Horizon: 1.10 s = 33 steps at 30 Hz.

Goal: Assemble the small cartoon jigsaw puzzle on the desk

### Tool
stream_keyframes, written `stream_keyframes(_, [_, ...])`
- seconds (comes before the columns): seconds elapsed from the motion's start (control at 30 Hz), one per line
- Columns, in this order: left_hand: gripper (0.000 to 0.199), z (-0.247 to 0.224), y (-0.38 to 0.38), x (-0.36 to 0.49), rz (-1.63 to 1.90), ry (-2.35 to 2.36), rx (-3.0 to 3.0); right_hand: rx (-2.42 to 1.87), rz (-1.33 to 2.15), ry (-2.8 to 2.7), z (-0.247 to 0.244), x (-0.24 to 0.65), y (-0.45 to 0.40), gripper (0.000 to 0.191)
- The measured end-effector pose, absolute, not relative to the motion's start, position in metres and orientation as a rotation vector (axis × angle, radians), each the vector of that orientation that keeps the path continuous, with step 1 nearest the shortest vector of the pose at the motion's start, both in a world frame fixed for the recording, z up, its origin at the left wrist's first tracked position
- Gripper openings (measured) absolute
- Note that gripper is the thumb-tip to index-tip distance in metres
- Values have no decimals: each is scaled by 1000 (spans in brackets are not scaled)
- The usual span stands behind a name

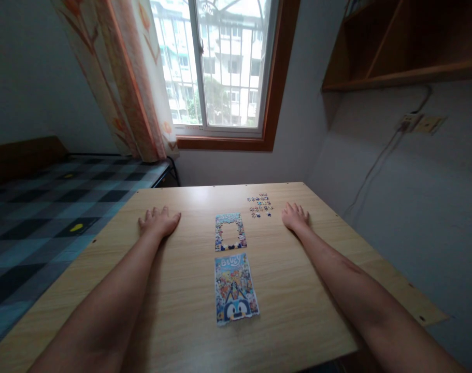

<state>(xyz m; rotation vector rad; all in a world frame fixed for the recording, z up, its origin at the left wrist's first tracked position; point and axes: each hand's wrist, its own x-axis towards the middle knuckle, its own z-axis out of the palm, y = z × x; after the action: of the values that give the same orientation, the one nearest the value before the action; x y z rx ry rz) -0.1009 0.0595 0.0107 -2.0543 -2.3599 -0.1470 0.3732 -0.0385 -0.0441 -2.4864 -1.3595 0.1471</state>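
Note:
My left hand (158,221) rests on the left part of the wooden table, fingers spread, holding nothing. On the right part, my right hand (295,215) lies with its fingers apart and nothing in it. Between them is a jigsaw puzzle (218,228) with its border joined and a gap in the middle that shows the tabletop. Several loose puzzle pieces (260,204) lie in rough rows at the far side, nearest to my right hand. Closer to me is a printed reference picture (236,290) reading "Bluey", its lower edge ragged.
The light wooden table (189,311) has small dark holes near its edges. A bed with a checked cover (91,194) stands left, by a curtain (130,77). A window (228,67) is ahead. A shelf (399,77) and a cable (371,168) are on the right wall.

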Motion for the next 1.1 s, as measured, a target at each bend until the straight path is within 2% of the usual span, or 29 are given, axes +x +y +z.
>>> stream_keyframes(0.2, [87, 5, 36, -73, -117, -2204, -2215, -2333, 150, -1230, -36, 358, -44, 55])
stream_keyframes(0.47, [74, -1, -16, -38, -82, -1999, -2441, -2016, 206, -1270, -36, 335, -42, 54])
stream_keyframes(0.63, [68, 0, -23, -42, -93, -1964, -2454, -1945, 191, -1327, -36, 333, -49, 44])
stream_keyframes(0.93, [46, -2, -19, -47, -383, -1831, -2468, -2080, -53, -1651, -28, 320, -57, 30])
stream_keyframes(1.1, [44, -1, -21, -48, -642, -1684, -2552, -2046, -78, -1684, -24, 318, -60, 24])
